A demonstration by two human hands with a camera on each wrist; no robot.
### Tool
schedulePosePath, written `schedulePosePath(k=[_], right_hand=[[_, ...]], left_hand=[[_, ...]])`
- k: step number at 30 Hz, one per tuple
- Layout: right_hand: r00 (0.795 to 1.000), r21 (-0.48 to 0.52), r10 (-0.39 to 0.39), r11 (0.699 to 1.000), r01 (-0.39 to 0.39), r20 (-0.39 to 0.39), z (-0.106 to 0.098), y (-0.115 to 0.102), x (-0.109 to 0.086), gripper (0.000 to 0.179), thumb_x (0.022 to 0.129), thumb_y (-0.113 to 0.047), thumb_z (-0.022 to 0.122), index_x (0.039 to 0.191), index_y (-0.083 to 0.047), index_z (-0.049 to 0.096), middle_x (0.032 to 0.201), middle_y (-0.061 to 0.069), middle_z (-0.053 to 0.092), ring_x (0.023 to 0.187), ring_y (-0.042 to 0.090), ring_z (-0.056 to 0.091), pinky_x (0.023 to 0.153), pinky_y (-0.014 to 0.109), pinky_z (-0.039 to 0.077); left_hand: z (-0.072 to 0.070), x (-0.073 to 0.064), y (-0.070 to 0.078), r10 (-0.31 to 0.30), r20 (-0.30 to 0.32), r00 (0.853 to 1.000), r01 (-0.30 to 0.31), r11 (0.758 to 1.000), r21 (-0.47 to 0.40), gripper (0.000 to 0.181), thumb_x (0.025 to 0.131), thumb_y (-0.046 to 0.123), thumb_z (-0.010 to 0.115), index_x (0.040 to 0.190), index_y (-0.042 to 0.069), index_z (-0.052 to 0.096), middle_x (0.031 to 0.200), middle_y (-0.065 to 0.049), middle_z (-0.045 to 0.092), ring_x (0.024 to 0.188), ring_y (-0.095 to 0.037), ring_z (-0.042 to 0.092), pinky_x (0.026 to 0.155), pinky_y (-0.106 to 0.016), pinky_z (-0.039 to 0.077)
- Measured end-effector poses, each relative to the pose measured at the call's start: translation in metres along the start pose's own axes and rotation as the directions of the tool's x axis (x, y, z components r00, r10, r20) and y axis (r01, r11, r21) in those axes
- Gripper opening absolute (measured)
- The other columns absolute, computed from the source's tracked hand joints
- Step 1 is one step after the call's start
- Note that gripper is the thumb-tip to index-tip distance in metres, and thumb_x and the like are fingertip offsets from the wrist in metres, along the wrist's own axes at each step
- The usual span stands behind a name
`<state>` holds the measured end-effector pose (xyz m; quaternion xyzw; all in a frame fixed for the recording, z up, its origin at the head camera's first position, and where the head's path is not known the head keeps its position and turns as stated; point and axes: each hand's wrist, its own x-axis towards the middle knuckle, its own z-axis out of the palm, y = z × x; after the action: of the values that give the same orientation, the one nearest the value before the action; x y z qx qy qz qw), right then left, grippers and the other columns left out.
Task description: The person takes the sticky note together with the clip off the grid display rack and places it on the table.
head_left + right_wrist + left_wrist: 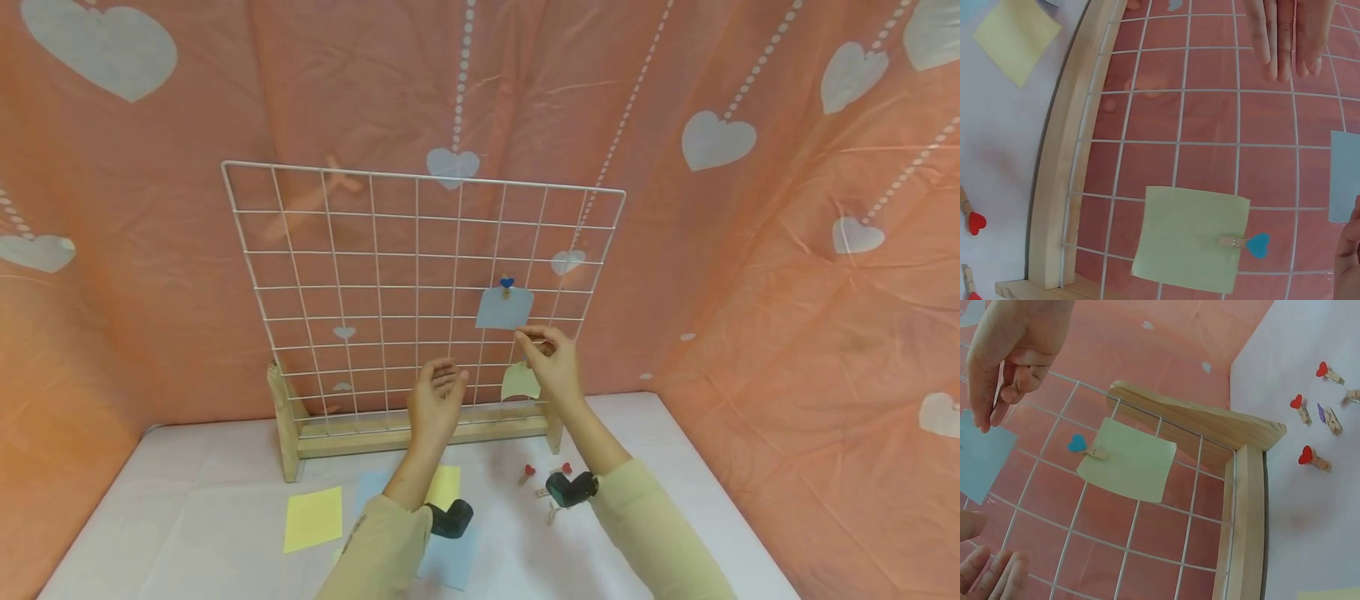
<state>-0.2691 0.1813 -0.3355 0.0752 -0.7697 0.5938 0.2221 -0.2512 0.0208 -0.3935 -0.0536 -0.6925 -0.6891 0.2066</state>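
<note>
A white wire grid (416, 250) stands upright in a wooden base (420, 437). High on its right side a light-blue paper note (498, 310) hangs from a clip with a blue heart (507, 282). My right hand (553, 358) pinches the lower right corner of that note between thumb and fingertip. My left hand (437, 404) is held before the grid with loosely bent fingers, nothing in them. Below the blue note, a pale green note (1132, 461) is fixed to the wires by a wooden clothespin with a blue heart (1077, 443).
Small clothespins with red hearts (1305, 455) and one with a purple piece (1329, 417) lie on the white table (202, 467) at the right. Yellow notes (313, 518) and blue notes (452, 562) lie near the left forearm. Orange heart-printed cloth (337, 108) hangs behind.
</note>
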Motion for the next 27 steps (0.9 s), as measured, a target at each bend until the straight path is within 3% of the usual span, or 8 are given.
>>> schedulePosePath(k=[5, 10, 14, 21, 27], right_hand=[[1.000, 0.015, -0.023, 1.000, 0.023, -0.011, 0.000, -0.028, -0.004, 0.019, 0.089, -0.001, 0.064, 0.101, 0.014, 0.065, 0.084, 0.028, 0.063, 0.058, 0.003, 0.051, 0.056, 0.013, 0.043], [0.998, 0.034, -0.059, 0.998, 0.060, -0.027, 0.001, -0.035, 0.001, 0.019, 0.088, -0.001, 0.065, 0.099, 0.014, 0.065, 0.075, 0.017, 0.065, 0.055, 0.001, 0.050, 0.052, 0.014, 0.042], [0.997, 0.018, -0.063, 0.998, 0.063, -0.041, 0.004, -0.041, 0.003, 0.018, 0.088, 0.000, 0.064, 0.100, 0.014, 0.066, 0.079, 0.019, 0.065, 0.057, -0.002, 0.052, 0.053, 0.013, 0.046], [0.999, 0.043, -0.021, 0.999, 0.023, -0.049, 0.007, -0.025, 0.016, 0.020, 0.089, -0.005, 0.066, 0.103, 0.010, 0.067, 0.092, 0.020, 0.066, 0.057, -0.003, 0.055, 0.053, 0.015, 0.047], [0.992, 0.005, -0.102, 0.995, 0.103, -0.079, 0.007, -0.019, 0.023, 0.018, 0.089, -0.008, 0.067, 0.100, 0.006, 0.069, 0.092, 0.015, 0.065, 0.054, 0.001, 0.052, 0.051, 0.013, 0.043]], left_hand=[[0.004, 0.006, 0.000, 0.040, 0.061, 0.997, -0.037, 0.998, -0.059, 0.040, 0.089, 0.001, 0.064, 0.123, -0.011, 0.050, 0.124, -0.029, 0.055, 0.118, -0.042, 0.054, 0.105, -0.044, 0.043], [0.006, 0.010, 0.003, 0.091, 0.114, 0.989, -0.083, 0.993, -0.080, 0.044, 0.089, -0.002, 0.062, 0.129, -0.010, 0.045, 0.132, -0.029, 0.049, 0.127, -0.043, 0.046, 0.111, -0.048, 0.034], [0.007, 0.013, 0.007, 0.084, 0.135, 0.987, -0.074, 0.994, -0.079, 0.047, 0.090, -0.001, 0.061, 0.133, -0.007, 0.044, 0.135, -0.027, 0.048, 0.129, -0.041, 0.044, 0.111, -0.049, 0.034], [0.008, 0.015, 0.015, 0.057, 0.184, 0.981, -0.047, 0.997, -0.055, 0.049, 0.092, 0.002, 0.060, 0.138, -0.002, 0.043, 0.141, -0.024, 0.044, 0.134, -0.041, 0.039, 0.112, -0.053, 0.030], [0.012, 0.019, 0.019, 0.094, 0.196, 0.976, -0.091, 0.996, -0.024, 0.050, 0.091, 0.002, 0.061, 0.139, 0.001, 0.044, 0.141, -0.023, 0.045, 0.133, -0.040, 0.040, 0.111, -0.053, 0.032]])
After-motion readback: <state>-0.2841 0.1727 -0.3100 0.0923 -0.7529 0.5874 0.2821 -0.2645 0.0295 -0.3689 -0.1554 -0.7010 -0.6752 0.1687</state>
